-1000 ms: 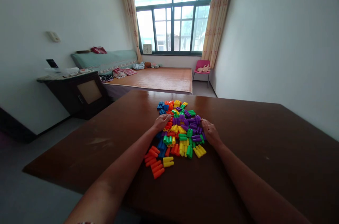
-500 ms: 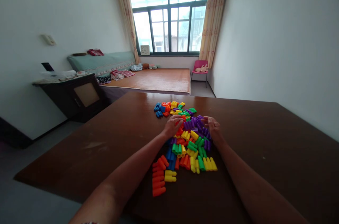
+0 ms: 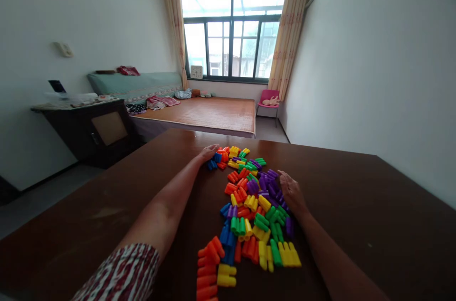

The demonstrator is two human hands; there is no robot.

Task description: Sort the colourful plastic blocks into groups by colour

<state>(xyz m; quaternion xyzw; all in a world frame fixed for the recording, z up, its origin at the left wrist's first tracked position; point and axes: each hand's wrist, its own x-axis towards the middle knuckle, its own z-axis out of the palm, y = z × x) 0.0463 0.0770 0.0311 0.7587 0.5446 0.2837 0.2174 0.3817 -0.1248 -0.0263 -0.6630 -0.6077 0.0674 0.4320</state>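
Observation:
Colourful plastic bullet-shaped building blocks lie in a long loose heap down the middle of the table. My left hand (image 3: 209, 152) reaches to the heap's far left end. Its fingers are stretched out against the blue blocks (image 3: 214, 161), close to some orange blocks (image 3: 223, 153); the fingertips are partly hidden. On the other side, my right hand (image 3: 292, 192) rests with straight fingers along the right edge of the purple blocks (image 3: 270, 185), holding nothing that I can see. Green blocks (image 3: 277, 218) and yellow blocks (image 3: 289, 254) lie nearer to me, with a row of orange blocks (image 3: 206, 276) at front left.
The brown table (image 3: 356, 206) reaches out to both sides under my forearms. Beyond it stand a bed (image 3: 213, 112), a dark cabinet (image 3: 85, 125) on the left and a pink chair (image 3: 268, 99) below the window.
My left hand has moved from the orange blocks mid-heap to the blue ones at the far left. My right hand stays by the purple blocks, its fingers straighter. The camera view has shifted slightly.

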